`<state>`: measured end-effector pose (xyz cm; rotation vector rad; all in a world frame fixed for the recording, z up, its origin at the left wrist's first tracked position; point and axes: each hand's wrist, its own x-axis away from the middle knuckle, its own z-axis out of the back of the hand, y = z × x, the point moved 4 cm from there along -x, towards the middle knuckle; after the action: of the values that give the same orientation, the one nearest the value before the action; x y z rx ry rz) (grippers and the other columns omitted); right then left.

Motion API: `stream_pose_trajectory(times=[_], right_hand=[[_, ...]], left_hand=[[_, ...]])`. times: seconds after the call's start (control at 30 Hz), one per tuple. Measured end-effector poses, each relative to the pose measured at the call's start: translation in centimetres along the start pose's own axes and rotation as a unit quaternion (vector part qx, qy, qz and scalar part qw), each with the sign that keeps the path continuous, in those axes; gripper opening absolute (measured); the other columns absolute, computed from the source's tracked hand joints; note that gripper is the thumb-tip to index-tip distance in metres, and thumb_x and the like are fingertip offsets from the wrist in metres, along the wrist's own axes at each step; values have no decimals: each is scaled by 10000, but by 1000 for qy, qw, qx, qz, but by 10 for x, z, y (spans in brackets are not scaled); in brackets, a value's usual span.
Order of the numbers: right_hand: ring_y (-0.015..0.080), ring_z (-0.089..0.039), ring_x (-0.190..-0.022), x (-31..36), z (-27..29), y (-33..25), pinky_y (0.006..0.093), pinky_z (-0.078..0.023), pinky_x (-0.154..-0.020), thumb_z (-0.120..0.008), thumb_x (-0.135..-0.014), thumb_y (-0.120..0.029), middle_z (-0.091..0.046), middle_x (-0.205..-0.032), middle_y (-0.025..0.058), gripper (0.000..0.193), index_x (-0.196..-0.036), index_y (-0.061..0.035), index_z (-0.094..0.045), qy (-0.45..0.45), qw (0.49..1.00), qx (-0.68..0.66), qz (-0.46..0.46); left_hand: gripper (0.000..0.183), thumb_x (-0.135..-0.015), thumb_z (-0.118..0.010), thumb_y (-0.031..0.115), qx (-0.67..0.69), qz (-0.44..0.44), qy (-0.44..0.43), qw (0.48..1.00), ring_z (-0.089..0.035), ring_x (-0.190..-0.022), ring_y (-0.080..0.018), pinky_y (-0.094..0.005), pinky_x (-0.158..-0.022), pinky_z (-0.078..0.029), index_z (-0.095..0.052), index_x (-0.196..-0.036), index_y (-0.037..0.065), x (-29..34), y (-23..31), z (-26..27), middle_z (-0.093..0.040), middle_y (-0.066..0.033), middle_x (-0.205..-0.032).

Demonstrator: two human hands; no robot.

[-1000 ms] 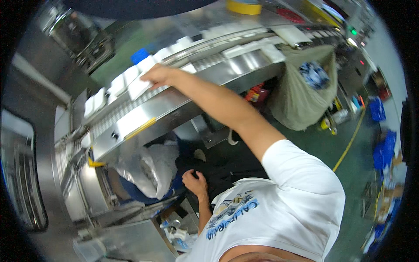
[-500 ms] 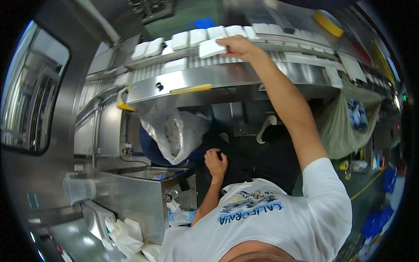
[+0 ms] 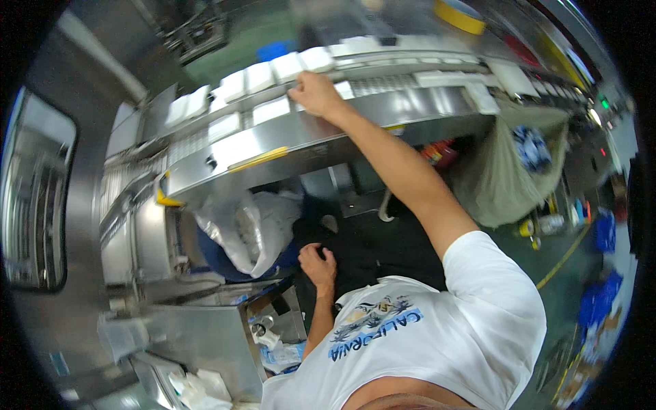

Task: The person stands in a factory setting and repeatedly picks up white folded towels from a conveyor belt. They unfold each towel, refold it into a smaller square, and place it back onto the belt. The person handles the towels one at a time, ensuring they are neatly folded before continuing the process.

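1. Presently, from my distant place, I see the right hand [image 3: 316,94] above the conveyor belt [image 3: 188,147], its fingers bent and pointing down. The nearest white pack [image 3: 271,109] lies just beside the fingers, on their left. Whether the hand grasps something, I cannot tell, because the knuckles hide the fingertips.

2. On the same belt, further to the left, I see a second white pack [image 3: 224,126], lying flat. Behind the belt, on a raised ledge, stands a row of white packs [image 3: 260,76], most of them close together.

3. As for the left hand [image 3: 318,265], it is low, beside the black trousers [image 3: 383,239]. Its fingers are loosely curved, with the thumb apart, and I notice nothing held in it.

4. In my judgement, a knuckle could push the nearest pack crooked, since the hand is so close to it. Also, a careless sideways sweep could disturb the row on the ledge.

5. The forearm crosses above the metal front panel [image 3: 321,126]; if it sinks, I think it could rub the edge. A pack dragged over this panel could fall toward the plastic bag [image 3: 256,236] and the blue bin [image 3: 212,256] below.
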<state>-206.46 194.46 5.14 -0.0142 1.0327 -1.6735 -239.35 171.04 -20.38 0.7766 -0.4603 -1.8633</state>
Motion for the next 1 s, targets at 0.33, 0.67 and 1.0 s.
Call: stream_pose_trajectory(times=[0.33,0.67,1.0], right_hand=[[160,-723,-844,216,120,-10,318,-579,-756,-734,-977,-219,-760,-951,96,253,-1131,-20,-707,-66,975,-186,-102],[201,-731,-959,277,75,-23,340,-581,-856,-712,-997,-203,-758,-1062,149,317,-1200,38,-679,-262,900,-316,-148],[161,-700,-790,291,-6,-93,344,-569,-715,-704,-972,-221,-746,-886,92,258,-1065,20,-695,-385,818,-424,-56]], left_hand=[[274,-844,-719,132,0,-51,-40,998,-577,-1071,-411,-506,-921,-465,-640,-1076,9,8,-4,-12,-610,-206,-1138],[334,-851,-725,152,7,-60,-68,996,-562,-1108,-424,-518,-961,-454,-621,-1128,-4,20,-3,-5,-603,-214,-1180],[381,-836,-726,152,68,-67,-29,995,-589,-1095,-428,-524,-968,-453,-649,-1172,-9,37,-3,22,-643,-238,-1163]])
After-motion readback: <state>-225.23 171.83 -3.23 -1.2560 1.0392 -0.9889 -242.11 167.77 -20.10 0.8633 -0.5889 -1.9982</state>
